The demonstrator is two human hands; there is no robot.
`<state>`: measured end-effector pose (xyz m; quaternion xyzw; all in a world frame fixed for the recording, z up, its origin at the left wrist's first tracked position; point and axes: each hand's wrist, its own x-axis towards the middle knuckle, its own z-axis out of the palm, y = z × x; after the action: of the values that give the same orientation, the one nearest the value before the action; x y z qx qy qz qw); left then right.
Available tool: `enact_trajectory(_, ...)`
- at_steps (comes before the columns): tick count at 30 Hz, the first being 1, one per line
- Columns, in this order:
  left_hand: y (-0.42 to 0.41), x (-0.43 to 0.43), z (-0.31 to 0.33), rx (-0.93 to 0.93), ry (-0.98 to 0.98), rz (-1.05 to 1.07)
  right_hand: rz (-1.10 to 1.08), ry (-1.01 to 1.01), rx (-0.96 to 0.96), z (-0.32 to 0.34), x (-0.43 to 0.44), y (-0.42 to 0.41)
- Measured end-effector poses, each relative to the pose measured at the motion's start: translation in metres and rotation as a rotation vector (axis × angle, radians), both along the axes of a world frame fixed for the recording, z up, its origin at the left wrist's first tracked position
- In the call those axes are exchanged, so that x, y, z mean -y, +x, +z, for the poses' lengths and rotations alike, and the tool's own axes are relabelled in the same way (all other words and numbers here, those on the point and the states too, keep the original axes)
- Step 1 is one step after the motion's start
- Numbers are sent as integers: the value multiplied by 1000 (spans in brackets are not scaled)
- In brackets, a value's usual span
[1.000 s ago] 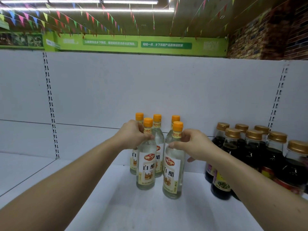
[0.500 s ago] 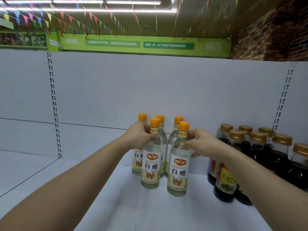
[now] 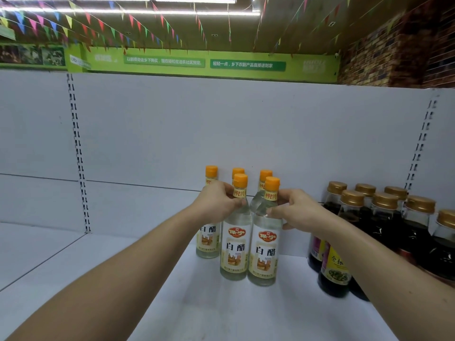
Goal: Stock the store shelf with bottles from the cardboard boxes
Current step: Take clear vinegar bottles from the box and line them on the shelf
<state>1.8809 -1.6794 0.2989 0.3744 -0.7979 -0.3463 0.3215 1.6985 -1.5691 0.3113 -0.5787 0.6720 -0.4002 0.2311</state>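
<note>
Several clear white-vinegar bottles with orange caps stand upright on the white shelf (image 3: 172, 306). My left hand (image 3: 219, 203) grips the neck of the front left bottle (image 3: 235, 252). My right hand (image 3: 295, 207) grips the neck of the front right bottle (image 3: 263, 257). Both bottles rest on the shelf, side by side and touching. Behind them stand a far left bottle (image 3: 208, 239) and two more, mostly hidden. No cardboard box shows.
A cluster of dark sauce bottles (image 3: 384, 232) with gold caps stands on the shelf at the right, close to my right forearm. The white back panel (image 3: 246, 134) rises behind. The shelf stretches bare to the left and front.
Both front bottles have slid slightly forward and turned so their labels face me. My hands stay on the necks.
</note>
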Motion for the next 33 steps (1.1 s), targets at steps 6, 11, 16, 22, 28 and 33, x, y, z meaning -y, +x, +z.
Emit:
enact_trajectory(6, 0, -1, 0, -2, -1, -3, -26, -18, 0, -4, 3, -1)
enact_trajectory(11, 0, 0, -2, 19, -58, 7, -41, -35, 10, -8, 5, 0)
enact_trajectory(16, -1, -1, -1, 40, -77, 4, -61, -21, 1, -9, 7, 0)
enact_trajectory(22, 0, -2, -1, 37, -89, 4, -72, -18, -11, -10, 9, 1)
enact_trajectory(28, 0, -1, 1, 57, -89, 1, -76, 8, 6, -10, 10, 2)
enact_trajectory(33, 0, -2, 0, 66, -112, 20, -94, 6, -49, -12, 11, 5)
